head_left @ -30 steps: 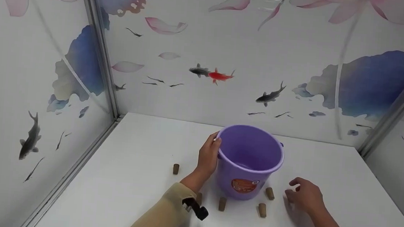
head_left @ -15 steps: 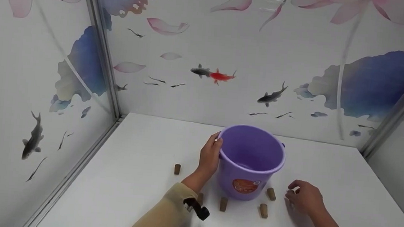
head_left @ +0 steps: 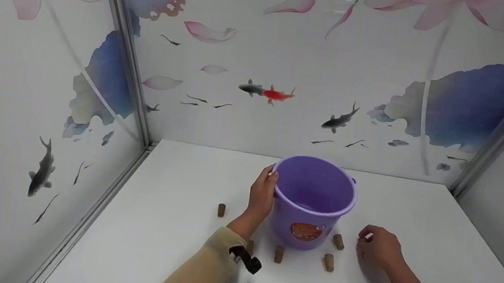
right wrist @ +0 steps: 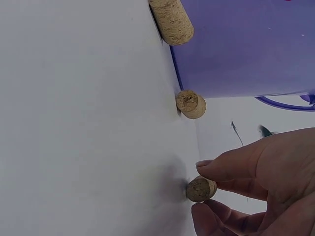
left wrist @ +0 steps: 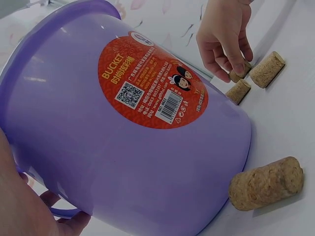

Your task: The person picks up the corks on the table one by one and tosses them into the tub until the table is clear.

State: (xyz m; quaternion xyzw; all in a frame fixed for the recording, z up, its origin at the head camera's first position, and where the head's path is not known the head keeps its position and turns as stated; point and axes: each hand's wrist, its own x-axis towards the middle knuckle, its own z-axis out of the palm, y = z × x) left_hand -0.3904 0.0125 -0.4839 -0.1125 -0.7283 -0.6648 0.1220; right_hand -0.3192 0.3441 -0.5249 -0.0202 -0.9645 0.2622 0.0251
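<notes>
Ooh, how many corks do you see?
6: a cork left of the purple bucket, another partly hidden beside the left cuff, another in front, two front-right, one pinched by the right hand. The bucket may hide more.

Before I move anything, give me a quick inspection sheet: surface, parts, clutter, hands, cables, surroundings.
Surface: white table, glossy.
Bucket: purple bucket, upright, red label on its side.
Corks: five brown corks on the table in the head view, one partly hidden by the left sleeve.
Clutter: nothing seen.
Left hand: grips the bucket at its rim.
Right hand: pinches a sixth cork; whether it is off the table, I cannot tell.
Cables: nothing seen.
Surroundings: white panels printed with fish and petals, metal posts at the corners.
</notes>
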